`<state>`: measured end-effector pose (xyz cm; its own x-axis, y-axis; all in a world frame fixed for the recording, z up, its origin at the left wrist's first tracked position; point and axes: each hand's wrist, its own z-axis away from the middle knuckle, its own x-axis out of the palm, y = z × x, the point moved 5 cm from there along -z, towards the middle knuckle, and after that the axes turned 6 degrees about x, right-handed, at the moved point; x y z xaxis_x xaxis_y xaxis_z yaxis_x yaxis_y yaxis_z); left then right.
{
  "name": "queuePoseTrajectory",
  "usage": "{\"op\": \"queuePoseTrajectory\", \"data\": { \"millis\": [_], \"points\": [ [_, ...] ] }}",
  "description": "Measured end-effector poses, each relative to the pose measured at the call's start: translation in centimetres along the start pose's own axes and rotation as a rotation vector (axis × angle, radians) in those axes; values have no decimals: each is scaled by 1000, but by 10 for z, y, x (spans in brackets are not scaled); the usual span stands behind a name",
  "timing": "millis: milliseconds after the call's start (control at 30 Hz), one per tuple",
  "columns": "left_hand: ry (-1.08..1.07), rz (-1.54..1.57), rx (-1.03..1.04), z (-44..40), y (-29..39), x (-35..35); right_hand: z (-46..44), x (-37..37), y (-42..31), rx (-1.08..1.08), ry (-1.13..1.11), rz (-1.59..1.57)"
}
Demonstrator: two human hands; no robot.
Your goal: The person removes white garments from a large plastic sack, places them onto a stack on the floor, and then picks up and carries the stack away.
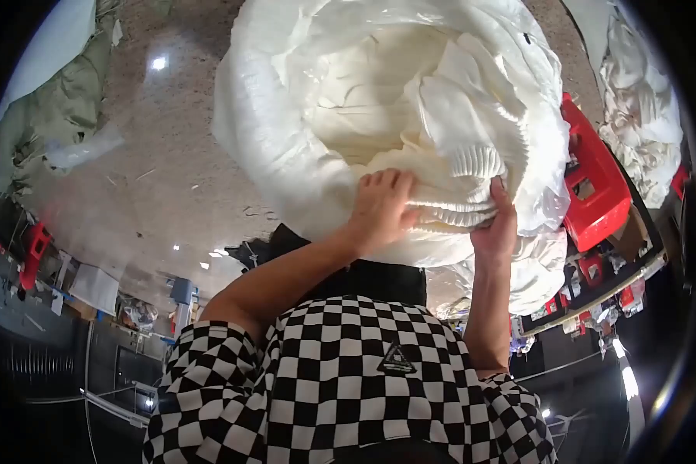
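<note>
A: What is at the centre, and how far has its handling come?

B: White cloth [464, 104], with ribbed edges [475, 162], lies inside the mouth of a white sack [259, 108], just ahead of and between the hands. Handling appears to be under way: several edges are gathered in layers between the hands, but the layers remain within the sack's mouth, none lifted clear. More cloth lies in loose folds beyond the fingertips, apparently not yet gathered. The number of layers cannot be told.

A: How do the hands stand?

B: The left hand [380, 205] rests back upward on the near part of the cloth, its fingers close together and bent down onto it, the thumb beside the layered edges; whether it grips cannot be told. The right hand [500, 220] appears to pinch the other end of the layers, its thumb laid along them and its fingers partly hidden.

A: And farther out?

B: A red plastic stool or crate [599, 185] stands to the right of the right hand, outside the sack. A pale wrapped bundle [545, 271] lies nearer the body, beside the right forearm. Well to the left of the left hand, past bare floor [170, 147], lies a greenish cloth heap [66, 116].
</note>
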<state>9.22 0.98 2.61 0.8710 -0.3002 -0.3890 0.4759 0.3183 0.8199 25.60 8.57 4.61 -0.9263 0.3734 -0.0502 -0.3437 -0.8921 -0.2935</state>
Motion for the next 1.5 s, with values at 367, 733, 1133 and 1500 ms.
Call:
{"op": "queuePoseTrajectory", "data": {
  "millis": [367, 733, 1133, 1500],
  "points": [
    [179, 156, 195, 4, 132, -7, 97, -3, -34, -64, -26, -139],
    [379, -75, 272, 28, 116, 2, 199, -51, -53, -231, -64, -252],
    [-246, 438, 450, 83, 296, -7, 338, -204, -91, -965, -75, -484],
    [-859, 374, 465, 162, 421, 210, 389, -476, -14, -1211, 166, -701]
  ]
}}
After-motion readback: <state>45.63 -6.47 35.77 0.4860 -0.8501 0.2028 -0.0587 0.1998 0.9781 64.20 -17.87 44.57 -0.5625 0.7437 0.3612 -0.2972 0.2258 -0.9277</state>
